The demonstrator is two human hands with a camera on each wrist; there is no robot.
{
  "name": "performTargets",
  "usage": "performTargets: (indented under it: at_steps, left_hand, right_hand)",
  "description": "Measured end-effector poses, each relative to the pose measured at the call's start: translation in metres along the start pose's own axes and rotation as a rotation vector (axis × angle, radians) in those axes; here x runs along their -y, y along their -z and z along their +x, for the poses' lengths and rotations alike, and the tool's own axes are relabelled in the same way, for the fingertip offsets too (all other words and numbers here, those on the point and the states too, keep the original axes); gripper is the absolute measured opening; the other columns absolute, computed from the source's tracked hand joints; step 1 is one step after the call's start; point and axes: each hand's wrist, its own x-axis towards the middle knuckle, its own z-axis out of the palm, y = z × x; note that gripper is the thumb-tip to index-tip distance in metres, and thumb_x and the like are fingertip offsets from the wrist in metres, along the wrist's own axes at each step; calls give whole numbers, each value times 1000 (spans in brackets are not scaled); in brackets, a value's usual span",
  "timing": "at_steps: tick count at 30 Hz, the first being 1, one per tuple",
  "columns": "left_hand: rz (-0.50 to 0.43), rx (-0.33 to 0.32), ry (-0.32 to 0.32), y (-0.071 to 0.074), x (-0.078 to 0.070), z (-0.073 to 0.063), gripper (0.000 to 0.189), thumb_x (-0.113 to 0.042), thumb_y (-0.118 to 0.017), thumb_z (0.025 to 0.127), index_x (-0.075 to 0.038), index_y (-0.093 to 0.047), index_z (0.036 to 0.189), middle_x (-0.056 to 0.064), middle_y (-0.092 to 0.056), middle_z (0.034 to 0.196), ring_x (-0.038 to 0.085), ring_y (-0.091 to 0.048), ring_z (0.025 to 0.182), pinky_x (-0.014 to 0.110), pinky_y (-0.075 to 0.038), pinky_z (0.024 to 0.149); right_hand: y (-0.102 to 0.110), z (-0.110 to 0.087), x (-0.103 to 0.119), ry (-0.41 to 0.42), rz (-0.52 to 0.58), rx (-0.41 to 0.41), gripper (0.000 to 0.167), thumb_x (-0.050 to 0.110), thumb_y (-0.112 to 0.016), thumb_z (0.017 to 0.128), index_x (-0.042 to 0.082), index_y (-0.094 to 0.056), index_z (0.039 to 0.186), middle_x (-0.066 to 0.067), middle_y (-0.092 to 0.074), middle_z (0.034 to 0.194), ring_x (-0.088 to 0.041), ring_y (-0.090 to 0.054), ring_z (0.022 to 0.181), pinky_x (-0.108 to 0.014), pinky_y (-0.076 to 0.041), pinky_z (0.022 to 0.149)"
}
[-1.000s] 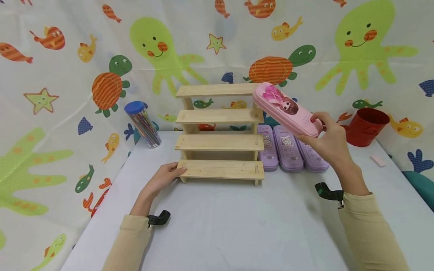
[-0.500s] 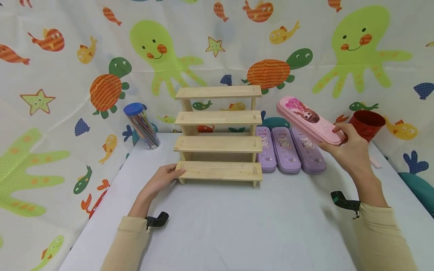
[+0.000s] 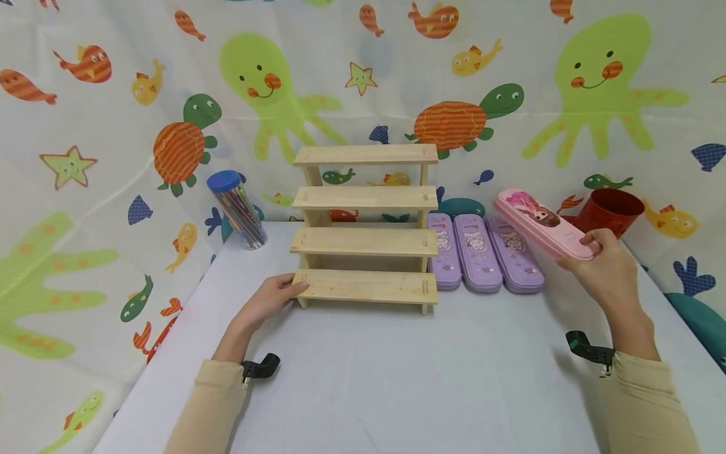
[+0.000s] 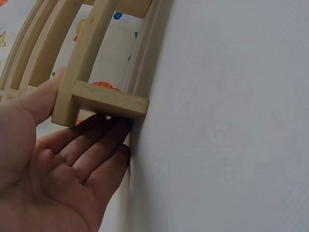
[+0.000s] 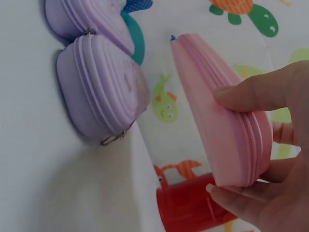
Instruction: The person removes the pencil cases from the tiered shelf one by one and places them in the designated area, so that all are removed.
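Observation:
My right hand point(image 3: 608, 268) grips one end of a pink pencil case point(image 3: 541, 221), held in the air at a tilt with its picture lid up. In the right wrist view, the thumb lies along the zipped side of the pink case point(image 5: 212, 111) and the fingers curl around the other side. My left hand point(image 3: 273, 295) holds the left end of the lowest step of a four-step wooden shelf point(image 3: 365, 287), thumb on top. Beneath that step, the left wrist view shows the fingers point(image 4: 91, 150) by the shelf's foot. Three purple pencil cases point(image 3: 478, 252) lie side by side right of the shelf.
A red bucket point(image 3: 607, 211) stands at the back right, behind the pink case and right hand. At the back left is a clear jar of pens with a blue lid point(image 3: 237, 208). A sea-animal cloth point(image 3: 391, 57) hangs behind the white table point(image 3: 408, 372).
The right hand has carried the pink pencil case right and downward, from beside the shelf's top step to over the rightmost purple case. The left hand has stayed on the shelf.

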Motion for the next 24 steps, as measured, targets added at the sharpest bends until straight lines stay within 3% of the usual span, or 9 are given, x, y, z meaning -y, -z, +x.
performTargets:
  at_steps: [5,14,24]
  left_hand:
    - [15,-6,3,2,-1,1,71,-53,-55,98,-2,-46,147,18,-56,143,31,-49,134,49,-42,109]
    - [-13,-8,10,-2,-2,1,68,-52,-57,97,-5,-48,146,15,-59,141,24,-52,127,41,-45,103]
    - [6,0,18,0,-1,0,71,-53,-56,98,-4,-46,148,17,-56,143,27,-50,132,47,-43,108]
  right_hand:
    - [0,-1,-9,-50,-7,2,65,37,-72,89,-2,-41,131,-32,-48,130,-48,-42,112,-38,-49,67]
    - [-4,7,-19,-74,-47,-7,66,37,-69,90,-4,-40,133,-35,-49,129,-50,-43,109,-58,-51,79]
    - [-14,4,-24,-125,-100,50,69,38,-68,90,-6,-38,133,-36,-48,124,-51,-44,107,-63,-48,86]
